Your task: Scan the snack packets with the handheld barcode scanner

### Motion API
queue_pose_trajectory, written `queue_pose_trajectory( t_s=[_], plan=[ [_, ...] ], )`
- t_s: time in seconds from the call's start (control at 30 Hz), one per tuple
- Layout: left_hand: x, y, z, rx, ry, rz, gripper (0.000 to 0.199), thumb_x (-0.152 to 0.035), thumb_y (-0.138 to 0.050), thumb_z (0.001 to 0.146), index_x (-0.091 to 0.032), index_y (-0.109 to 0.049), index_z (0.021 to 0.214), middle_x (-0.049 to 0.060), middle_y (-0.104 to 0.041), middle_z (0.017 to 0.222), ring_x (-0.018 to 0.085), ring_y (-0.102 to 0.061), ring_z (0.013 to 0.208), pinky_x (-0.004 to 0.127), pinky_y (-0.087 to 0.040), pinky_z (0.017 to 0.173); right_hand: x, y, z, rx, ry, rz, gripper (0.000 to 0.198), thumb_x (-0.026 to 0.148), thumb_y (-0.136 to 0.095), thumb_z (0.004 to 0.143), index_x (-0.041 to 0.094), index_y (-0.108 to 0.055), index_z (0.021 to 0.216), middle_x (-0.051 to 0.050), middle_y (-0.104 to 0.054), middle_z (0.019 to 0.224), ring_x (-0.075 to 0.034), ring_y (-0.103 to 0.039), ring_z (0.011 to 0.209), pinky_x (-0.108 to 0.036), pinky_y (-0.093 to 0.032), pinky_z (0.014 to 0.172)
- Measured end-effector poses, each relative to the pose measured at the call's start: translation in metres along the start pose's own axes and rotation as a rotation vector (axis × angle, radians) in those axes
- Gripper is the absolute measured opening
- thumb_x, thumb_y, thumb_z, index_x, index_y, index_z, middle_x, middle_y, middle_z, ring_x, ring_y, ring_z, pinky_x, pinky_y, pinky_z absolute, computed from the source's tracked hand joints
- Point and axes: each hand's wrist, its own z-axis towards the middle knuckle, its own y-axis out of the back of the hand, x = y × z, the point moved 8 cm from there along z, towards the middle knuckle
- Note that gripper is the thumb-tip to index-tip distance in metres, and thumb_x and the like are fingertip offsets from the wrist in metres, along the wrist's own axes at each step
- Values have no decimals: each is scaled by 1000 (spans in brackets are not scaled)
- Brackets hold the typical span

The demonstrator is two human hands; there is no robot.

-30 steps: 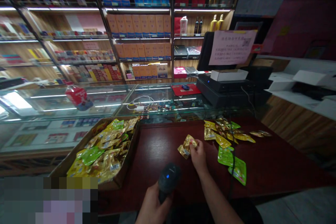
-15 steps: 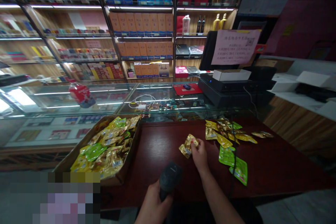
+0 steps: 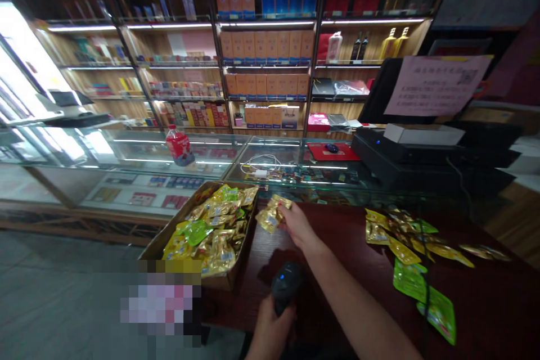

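Observation:
My left hand [image 3: 272, 320] is closed around the handle of a black handheld barcode scanner [image 3: 288, 281], whose head shows a small blue light. My right hand [image 3: 297, 225] pinches a gold foil snack packet [image 3: 272, 214] above the dark red table [image 3: 324, 304], close to the right rim of a cardboard box [image 3: 231, 280]. Gold, yellow and green packets [image 3: 221, 247] fill that box. Over on the right of the table lie loose gold and yellow packets [image 3: 405, 250] and two green packets [image 3: 436, 312].
Behind the table runs a glass counter [image 3: 211, 152] bearing a red-labelled bottle [image 3: 178, 145], a white charger cable [image 3: 261, 171] and a mouse [image 3: 331, 148] on a red pad. A monitor [image 3: 379, 90] with a paper sheet stands at right. A black cord hangs across the right side.
My right hand has carried the gold packet leftward, from mid-table to beside the box. The scanner stays in my left hand, its blue light now visible. The camera view has turned left.

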Motion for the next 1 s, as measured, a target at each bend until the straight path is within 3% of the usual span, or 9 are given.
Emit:
queue_pose_trajectory(
  t_s=[0.13, 0.23, 0.37, 0.5, 0.57, 0.63, 0.8, 0.9, 1.0],
  plan=[
    [4, 9, 3, -41, -29, -26, 36, -50, -72, 66, -18, -57, 72, -4, -58, 48, 11, -48, 32, 21, -36, 33, 18, -89, 26, 171, 17, -98, 22, 37, -68, 82, 23, -65, 97, 0, -75, 77, -19, -74, 68, -37, -62, 65],
    [3, 12, 5, -38, -27, -23, 42, -55, -75, 62, -17, -58, 68, -2, -58, 46, 12, -49, 33, 22, -35, 33, 23, -72, 34, 92, 80, -240, 20, 24, -66, 82, 24, -66, 103, -1, -77, 88, -19, -75, 80, -38, -61, 77],
    [-4, 8, 2, -12, -36, -6, 42, -57, -72, 65, -18, -58, 64, -3, -53, 38, 11, -44, 29, 21, -30, 33, 30, 60, 4, -209, 199, -487, 25, 18, -59, 85, 22, -68, 108, -9, -71, 119, -24, -63, 117, -44, -43, 109],
    [-16, 3, -6, -2, -61, 31, 32, -47, -70, 67, -17, -61, 68, -3, -54, 39, 12, -48, 34, 21, -34, 38, 29, 222, -47, -634, 231, -711, 49, 19, -50, 89, 7, -51, 137, -27, -27, 159, -40, 1, 152, -70, -7, 113],
    [-22, 3, -9, -5, -72, 56, 28, -43, -71, 65, -17, -61, 68, -3, -55, 41, 13, -50, 37, 21, -36, 40, 29, 277, -67, -904, 193, -1040, 54, 25, -52, 90, 4, -50, 140, -31, -35, 154, -46, -5, 149, -75, -12, 108],
    [-28, 3, -10, -6, -74, 85, 25, -41, -69, 64, -18, -61, 67, -4, -55, 41, 13, -49, 37, 22, -36, 40, 22, 300, -66, -908, 192, -1226, 52, 25, -53, 90, 10, -53, 139, -27, -53, 142, -44, -16, 148, -75, -14, 106],
    [-37, 1, -13, 5, -58, 142, 21, -38, -66, 64, -18, -60, 67, -3, -56, 40, 14, -51, 37, 23, -37, 41, -5, 290, -48, -666, 311, -838, 53, 22, -59, 81, 22, -61, 134, -16, -66, 131, -36, -49, 133, -59, -26, 112],
    [-41, 0, -15, 4, -61, 157, 21, -38, -64, 65, -18, -59, 68, -3, -56, 40, 13, -50, 37, 22, -37, 42, -30, 264, -45, -596, 281, -659, 59, 29, -62, 76, 21, -61, 134, -12, -73, 119, -31, -69, 106, -45, -50, 96],
    [-40, -3, -13, 5, -19, 136, 24, -42, -64, 64, -19, -57, 68, -4, -54, 40, 13, -48, 35, 22, -35, 38, -56, 240, -47, -537, 259, -498, 58, 36, -61, 76, 17, -64, 130, -11, -77, 114, -27, -73, 96, -37, -57, 85]
  ],
)
